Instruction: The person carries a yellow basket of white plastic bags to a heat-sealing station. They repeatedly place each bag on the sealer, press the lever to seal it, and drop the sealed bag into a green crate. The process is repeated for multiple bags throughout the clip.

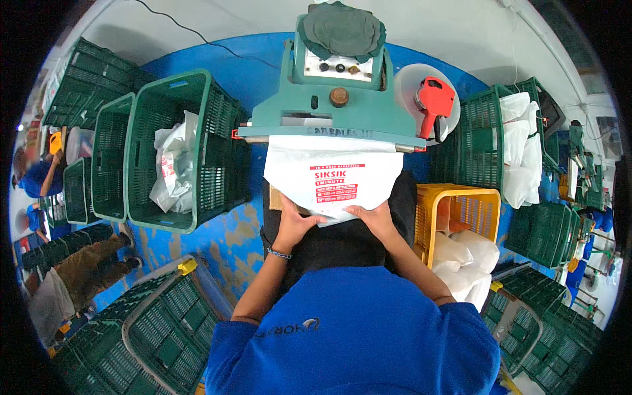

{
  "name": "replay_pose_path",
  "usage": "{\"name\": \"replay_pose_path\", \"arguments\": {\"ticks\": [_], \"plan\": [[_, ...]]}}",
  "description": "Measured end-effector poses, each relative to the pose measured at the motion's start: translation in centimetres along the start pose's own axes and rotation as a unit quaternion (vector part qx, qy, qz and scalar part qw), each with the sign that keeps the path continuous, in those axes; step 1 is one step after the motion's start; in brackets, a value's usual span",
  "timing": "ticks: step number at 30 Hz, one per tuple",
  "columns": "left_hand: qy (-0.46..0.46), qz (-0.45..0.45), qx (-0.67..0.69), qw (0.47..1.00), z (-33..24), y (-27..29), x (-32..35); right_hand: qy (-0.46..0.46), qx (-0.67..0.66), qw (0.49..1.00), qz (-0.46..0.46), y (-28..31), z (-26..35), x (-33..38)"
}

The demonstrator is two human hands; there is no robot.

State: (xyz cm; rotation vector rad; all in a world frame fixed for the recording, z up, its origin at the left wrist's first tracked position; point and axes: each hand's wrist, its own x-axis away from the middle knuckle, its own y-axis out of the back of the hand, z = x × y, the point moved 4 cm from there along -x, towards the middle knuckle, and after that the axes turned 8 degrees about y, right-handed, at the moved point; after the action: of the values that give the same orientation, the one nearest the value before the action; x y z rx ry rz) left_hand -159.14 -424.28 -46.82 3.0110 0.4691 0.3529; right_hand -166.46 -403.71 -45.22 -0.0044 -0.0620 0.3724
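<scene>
A white plastic bag point(296, 158) with red printing lies flat in front of me, its far edge at the front bar of a green bag sealing machine point(276, 108). My left hand point(294, 224) grips the bag's near left corner, with the thumb on top and the fingers hidden beneath. At the near right corner, my right hand point(375, 222) pinches the bag in the same way. The bag bulges slightly toward my hands; its contents are hidden. A brown edge, perhaps wood or cardboard point(274, 197), shows beside the bag's left side.
On the left, a green crate point(214, 158) contains crumpled white bags point(176, 164). Filled white bags point(464, 260) sit in a yellow crate point(487, 193) at right; more hang over a green crate point(471, 145). A red handheld labeller point(435, 102) stands beside the machine. People work far left.
</scene>
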Motion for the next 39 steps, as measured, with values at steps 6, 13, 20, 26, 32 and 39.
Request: {"name": "replay_pose_path", "arguments": {"ticks": [6, 13, 20, 26, 32, 39], "plan": [[-0.001, -0.016, -0.058, 0.998, 0.0, -0.6, 0.0, 0.058, -0.015, 0.998, 0.022, 0.1, -0.4, 0.2], [-0.038, -0.025, 0.034, 0.998, 1.4, -1.2, 0.2, 0.076, -0.013, 0.997, -0.008, 0.8, -1.5, 1.2], [-0.065, -0.038, -0.017, 0.997, 0.6, -1.3, 0.4, 0.072, -0.049, 0.987, -0.138, 6.5, 0.1, 1.2], [-0.071, -0.044, -0.028, 0.996, 0.0, -1.4, 0.7, 0.081, 0.087, 0.980, -0.158, 9.7, 2.0, -4.7], [-0.059, -0.048, -0.052, 0.996, -0.1, -1.4, 0.8, 0.079, 0.156, 0.979, -0.100, 8.7, 2.1, -10.5], [-0.011, -0.023, -0.066, 0.997, -0.1, -0.4, 0.1, -0.022, -0.157, 0.973, -0.167, 8.9, 3.6, -7.6]]}}
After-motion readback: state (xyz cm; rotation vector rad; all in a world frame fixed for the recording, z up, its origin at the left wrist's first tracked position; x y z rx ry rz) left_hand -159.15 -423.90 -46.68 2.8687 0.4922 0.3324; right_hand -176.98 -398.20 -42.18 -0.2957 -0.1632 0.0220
